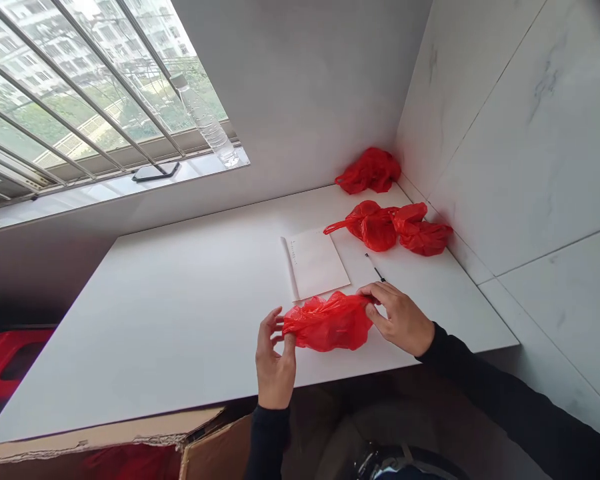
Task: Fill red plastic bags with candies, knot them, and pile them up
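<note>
A crumpled red plastic bag [330, 323] is stretched between my two hands over the front part of the white table. My left hand [276, 360] pinches its left end between thumb and fingers. At the opposite end, my right hand [395, 317] grips the bag near its edge. Something darker shows faintly through the plastic, too unclear to name. Just behind the bag lies a notebook [317, 263] open to a page with a little writing along its left side. A dark pen [375, 267] rests beyond my right hand, close to its fingers.
More red bags [377, 227] lie by the tiled wall, with another red bag [370, 171] in the back corner. On the windowsill are a water bottle [207, 127] and a phone [156, 172]. A cardboard box [220, 447] stands below the table [180, 320], and a red stool [5, 353] is at left.
</note>
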The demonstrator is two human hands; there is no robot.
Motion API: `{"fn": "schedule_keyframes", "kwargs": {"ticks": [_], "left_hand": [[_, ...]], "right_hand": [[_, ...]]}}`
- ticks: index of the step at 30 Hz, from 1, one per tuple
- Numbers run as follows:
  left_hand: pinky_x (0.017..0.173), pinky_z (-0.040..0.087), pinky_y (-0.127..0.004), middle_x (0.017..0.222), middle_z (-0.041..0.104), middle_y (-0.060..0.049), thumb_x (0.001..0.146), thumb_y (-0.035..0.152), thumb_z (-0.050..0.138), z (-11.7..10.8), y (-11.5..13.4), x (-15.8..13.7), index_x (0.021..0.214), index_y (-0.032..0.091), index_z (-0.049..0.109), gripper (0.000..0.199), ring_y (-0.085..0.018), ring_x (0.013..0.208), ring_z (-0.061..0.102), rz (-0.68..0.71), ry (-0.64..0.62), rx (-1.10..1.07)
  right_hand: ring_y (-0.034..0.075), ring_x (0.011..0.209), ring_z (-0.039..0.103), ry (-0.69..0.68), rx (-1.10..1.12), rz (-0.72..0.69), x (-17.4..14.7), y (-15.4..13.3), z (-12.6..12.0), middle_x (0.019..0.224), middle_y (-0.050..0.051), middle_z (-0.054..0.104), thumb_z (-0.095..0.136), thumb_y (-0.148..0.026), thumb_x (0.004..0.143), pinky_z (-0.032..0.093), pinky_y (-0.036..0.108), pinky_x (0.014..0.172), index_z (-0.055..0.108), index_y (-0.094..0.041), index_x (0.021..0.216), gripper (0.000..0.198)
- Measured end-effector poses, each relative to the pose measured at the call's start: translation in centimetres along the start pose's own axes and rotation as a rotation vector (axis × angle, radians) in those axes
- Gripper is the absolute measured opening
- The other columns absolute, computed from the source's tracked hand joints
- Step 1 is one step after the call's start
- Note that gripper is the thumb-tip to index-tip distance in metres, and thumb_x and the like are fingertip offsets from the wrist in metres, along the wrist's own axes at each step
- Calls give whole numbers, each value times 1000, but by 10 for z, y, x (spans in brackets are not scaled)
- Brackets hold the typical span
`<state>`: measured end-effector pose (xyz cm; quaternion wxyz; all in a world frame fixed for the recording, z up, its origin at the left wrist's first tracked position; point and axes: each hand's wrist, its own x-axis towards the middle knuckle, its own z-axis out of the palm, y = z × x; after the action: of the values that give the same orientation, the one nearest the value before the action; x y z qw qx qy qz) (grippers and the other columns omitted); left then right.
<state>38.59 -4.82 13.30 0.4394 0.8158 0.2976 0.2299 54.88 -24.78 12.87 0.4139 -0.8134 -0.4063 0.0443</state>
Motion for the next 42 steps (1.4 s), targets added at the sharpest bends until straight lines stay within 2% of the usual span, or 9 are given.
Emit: {"fn": "schedule_keyframes", "kwargs": {"ticks": [2, 5, 11, 14, 18, 23, 27, 36, 42], "left_hand": [[98, 52, -40, 133, 58, -9, 92, 32, 62, 3, 5, -4, 142, 30, 50, 52, -25, 122, 56, 110, -37, 34], [95, 51, -38, 122, 61, -8, 92, 30, 62, 5, 10, -4, 117, 29, 69, 26, -25, 117, 56, 212, -84, 54], [81, 51, -32, 104, 66, -6, 94, 41, 59, -10, -1, 4, 112, 22, 68, 27, -20, 94, 61, -88, 173, -121], [93, 48, -35, 123, 56, -6, 88, 36, 68, -12, 9, 2, 127, 28, 63, 40, -22, 110, 56, 28, 213, -25], [88, 48, -33, 102, 50, -4, 86, 32, 72, -14, 30, -2, 110, 28, 71, 25, -19, 98, 53, 175, 208, 105], [77, 45, -28, 87, 51, -2, 94, 32, 64, -24, 44, -5, 106, 27, 73, 16, -15, 83, 50, 161, 295, 61], [66, 43, -25, 72, 55, 2, 101, 42, 51, -27, 52, -7, 100, 25, 67, 24, -12, 67, 50, -39, 142, -125], [71, 53, -31, 77, 61, 0, 96, 47, 56, -27, 36, -7, 84, 20, 61, 29, -17, 74, 63, -247, 207, -530], [82, 54, -34, 100, 64, -3, 89, 37, 63, -23, 36, -10, 103, 21, 62, 21, -21, 97, 63, -239, 177, -655]], "right_hand": [[22, 93, 60, -15, -1, 3, 2, -7, 4, 103, 6, 66, 51, -22, 95, 50, 40, 88, 56, -22, 122, 27], [19, 78, 60, -98, 4, 26, 6, -18, 6, 87, 1, 65, 50, -37, 100, 48, 36, 79, 57, -25, 122, 26], [16, 65, 57, 62, 117, 364, 3, -18, -8, 77, -2, 62, 43, -42, 101, 40, 27, 56, 56, -24, 101, 23], [20, 87, 59, 95, 84, 276, 2, -22, -11, 99, 3, 64, 51, -41, 96, 47, 32, 74, 56, -23, 100, 20], [18, 77, 54, 79, 105, 243, 3, -42, -14, 83, -1, 57, 57, -43, 95, 47, 35, 76, 51, -23, 87, 22], [20, 95, 57, 440, 161, -40, -6, -88, -27, 104, 3, 56, 61, -19, 90, 49, 38, 85, 52, -25, 112, 25], [20, 99, 60, 125, 142, -344, 5, -108, -18, 108, 5, 62, 53, -10, 93, 53, 36, 86, 52, -23, 121, 31], [23, 84, 58, -247, -421, -153, 20, -63, 18, 97, 8, 63, 53, -22, 98, 54, 41, 79, 43, -14, 144, 48], [25, 96, 56, -196, -432, -224, 23, -74, 8, 102, 9, 60, 56, -15, 93, 51, 40, 86, 66, -17, 90, 11]]}}
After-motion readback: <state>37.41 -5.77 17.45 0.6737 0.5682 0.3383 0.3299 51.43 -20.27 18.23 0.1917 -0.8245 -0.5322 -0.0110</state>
